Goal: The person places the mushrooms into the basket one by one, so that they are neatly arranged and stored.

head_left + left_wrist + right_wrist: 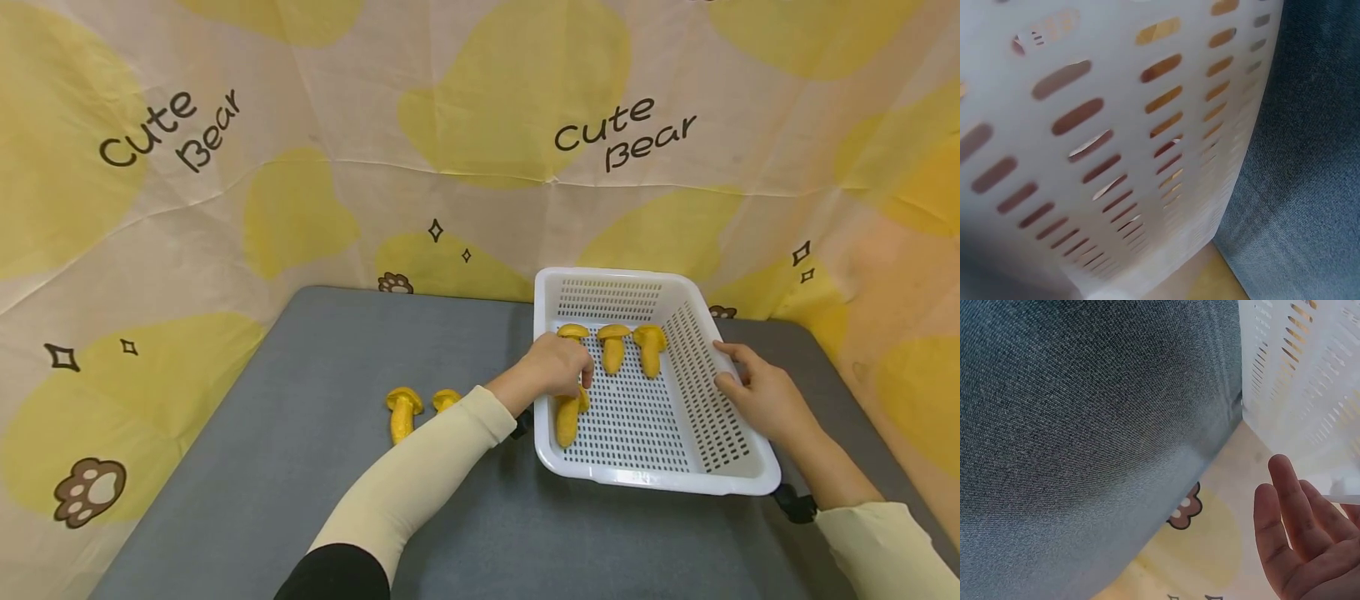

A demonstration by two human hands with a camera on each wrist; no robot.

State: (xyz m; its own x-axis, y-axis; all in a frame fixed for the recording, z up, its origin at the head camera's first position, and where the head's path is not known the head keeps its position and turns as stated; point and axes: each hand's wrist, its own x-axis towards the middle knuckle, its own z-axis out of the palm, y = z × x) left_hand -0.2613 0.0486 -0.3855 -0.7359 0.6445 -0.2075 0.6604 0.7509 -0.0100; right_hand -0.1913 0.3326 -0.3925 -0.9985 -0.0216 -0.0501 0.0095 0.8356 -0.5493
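Note:
A white perforated plastic basket (660, 479) stands at the right of the grey table. Inside it, three yellow mushrooms, one of them this middle mushroom (613, 350), line up near the far wall; the leftmost is partly hidden by my left hand (555, 364). That hand reaches over the left rim with fingers curled down, pinching the cap end of another yellow mushroom (567, 423) lying nearer the front. My right hand (768, 396) holds the right rim between thumb and index finger. In the right wrist view its other fingers (1297, 512) extend outside the basket wall.
Left of the basket, a yellow mushroom (403, 412) lies on the grey table (300, 433). Another mushroom (446, 399) beside it is partly covered by my left sleeve (427, 475). A patterned cloth (480, 125) hangs behind the table's far edge.

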